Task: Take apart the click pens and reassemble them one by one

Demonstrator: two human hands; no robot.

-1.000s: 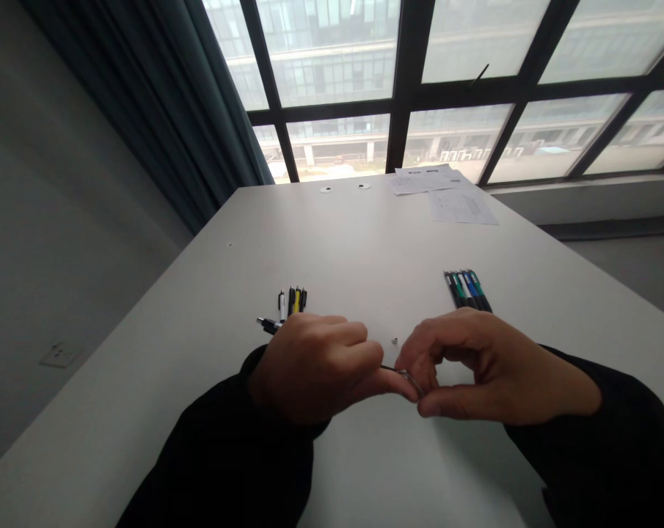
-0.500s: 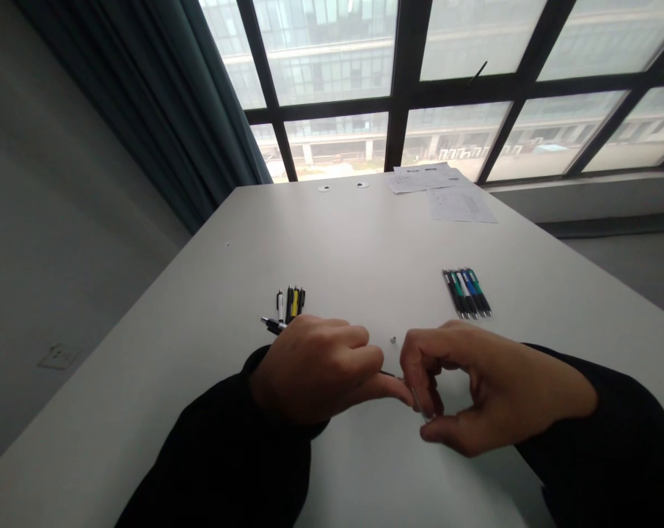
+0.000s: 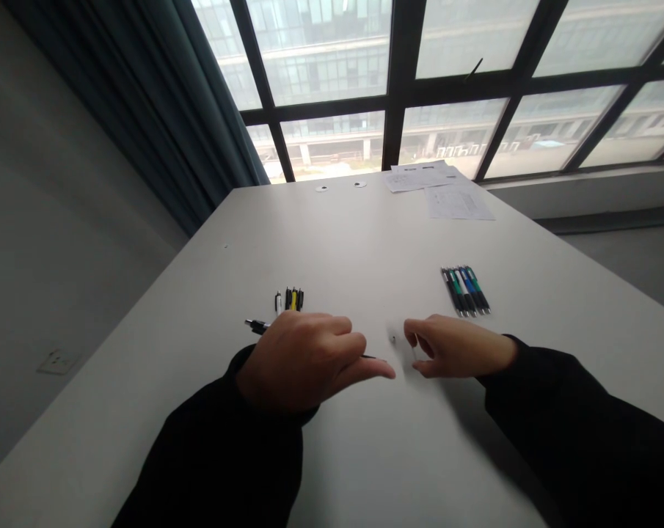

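Note:
My left hand (image 3: 304,359) is closed around a pen (image 3: 256,325), whose black clicker end sticks out to the left of the fist. A thin dark refill (image 3: 374,358) pokes out of its other end, above my outstretched thumb. My right hand (image 3: 447,348) is apart from it, low over the table. Between its curled index finger and thumb is a thin pale piece (image 3: 414,353), too small to identify. Close to those fingertips, a small silvery pen tip (image 3: 393,338) lies on the white table (image 3: 354,469).
Several pens (image 3: 294,298), black, white and yellow, lie beyond my left hand. A neat row of coloured pens (image 3: 466,291) lies beyond my right hand. Printed papers (image 3: 458,202) and two white cable-hole covers (image 3: 322,189) are at the far edge by the window.
My right hand has drawn away from the pen and moved forward over the table near the small tip. My left hand has shifted slightly left with the pen.

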